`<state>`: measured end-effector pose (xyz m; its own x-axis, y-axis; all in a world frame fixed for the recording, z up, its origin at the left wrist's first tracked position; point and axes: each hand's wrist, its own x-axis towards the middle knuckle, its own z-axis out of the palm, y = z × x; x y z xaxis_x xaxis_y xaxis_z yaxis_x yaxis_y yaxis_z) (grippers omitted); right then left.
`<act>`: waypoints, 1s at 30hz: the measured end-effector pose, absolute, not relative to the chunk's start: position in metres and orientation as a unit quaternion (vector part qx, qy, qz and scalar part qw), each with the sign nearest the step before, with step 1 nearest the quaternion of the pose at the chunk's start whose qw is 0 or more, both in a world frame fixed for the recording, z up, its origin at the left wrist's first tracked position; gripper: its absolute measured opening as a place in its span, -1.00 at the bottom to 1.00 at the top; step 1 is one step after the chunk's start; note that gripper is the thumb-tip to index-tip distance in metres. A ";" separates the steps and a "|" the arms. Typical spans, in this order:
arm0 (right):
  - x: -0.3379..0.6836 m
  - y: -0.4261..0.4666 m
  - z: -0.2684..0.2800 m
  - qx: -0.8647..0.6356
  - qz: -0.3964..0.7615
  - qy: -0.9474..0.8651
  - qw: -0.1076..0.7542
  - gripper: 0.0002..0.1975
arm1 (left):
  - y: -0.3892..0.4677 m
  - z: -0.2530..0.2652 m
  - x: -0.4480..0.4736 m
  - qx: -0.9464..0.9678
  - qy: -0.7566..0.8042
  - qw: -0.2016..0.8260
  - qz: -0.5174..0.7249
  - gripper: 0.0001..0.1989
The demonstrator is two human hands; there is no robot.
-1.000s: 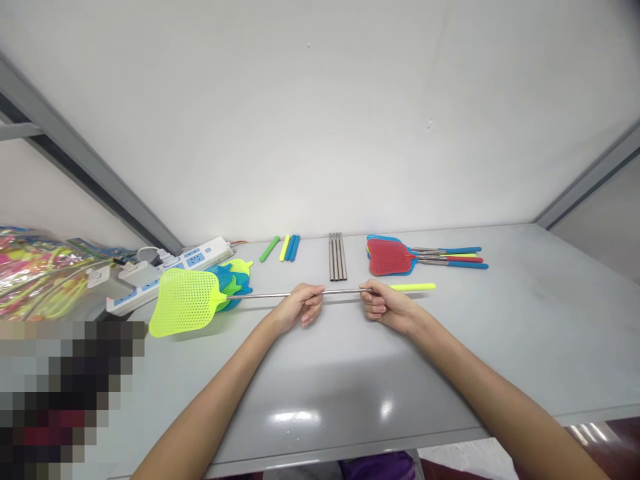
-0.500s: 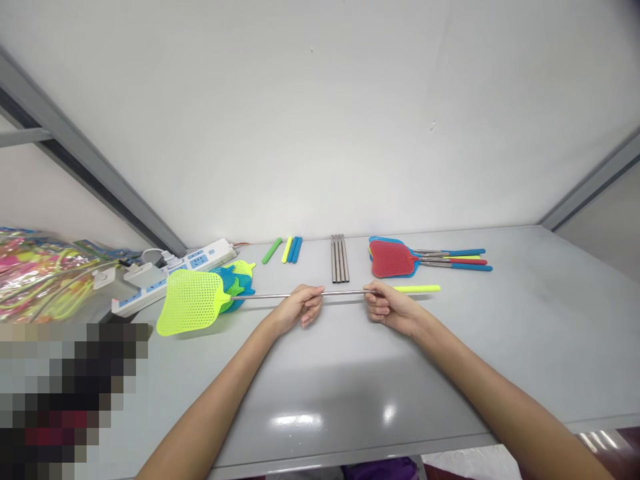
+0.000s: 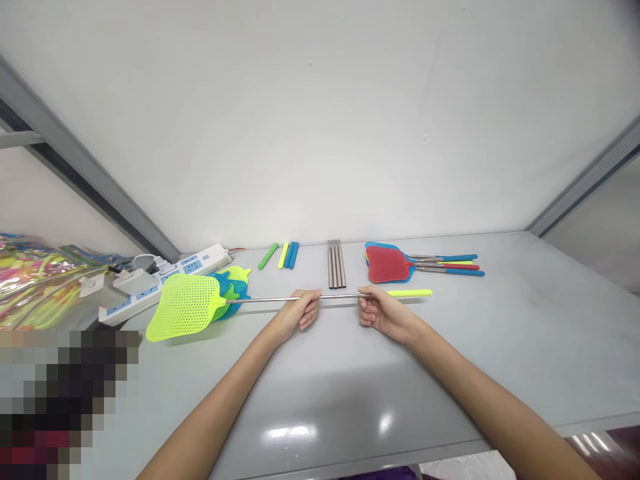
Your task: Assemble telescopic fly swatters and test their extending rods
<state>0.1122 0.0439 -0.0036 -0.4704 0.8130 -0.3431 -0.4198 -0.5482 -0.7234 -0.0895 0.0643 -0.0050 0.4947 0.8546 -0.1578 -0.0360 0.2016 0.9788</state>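
A yellow-green fly swatter lies level across the view, its perforated head to the left and its yellow grip to the right. My left hand is closed on the thin metal rod left of its middle. Farther right, my right hand pinches the same rod beside the grip. Behind the swatter's head, several loose blue, green and yellow heads are stacked. Several metal tubes lie side by side beyond my hands. To their right is a pile of assembled swatters, a red one on top.
Green, yellow and blue grips lie near the wall. A white power strip with plugged-in adapters runs along the left side. Plastic-wrapped colourful goods are at far left. The grey table meets a white wall behind.
The camera view has shifted slightly, so everything sits a little lower and farther left. Both hands keep their hold on the fly swatter's rod, about the same distance apart.
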 end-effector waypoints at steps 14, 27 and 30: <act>0.111 0.046 -0.009 -0.344 0.800 -0.281 0.402 -0.79 | 0.061 -0.002 -0.088 0.529 0.391 0.655 0.372 -0.65; 0.108 0.042 0.001 -0.310 0.797 -0.313 0.413 -0.65 | 0.056 -0.001 -0.082 0.370 0.332 0.783 0.374 -0.82; 0.106 0.043 0.002 -0.310 0.797 -0.305 0.419 -0.67 | 0.057 -0.004 -0.080 0.355 0.336 0.775 0.400 -0.84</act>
<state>0.1064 0.0425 0.0015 -0.4560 0.8576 -0.2377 -0.4788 -0.4616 -0.7468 -0.0797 0.0572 -0.0038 0.4536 0.8590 -0.2374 -0.3811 0.4278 0.8196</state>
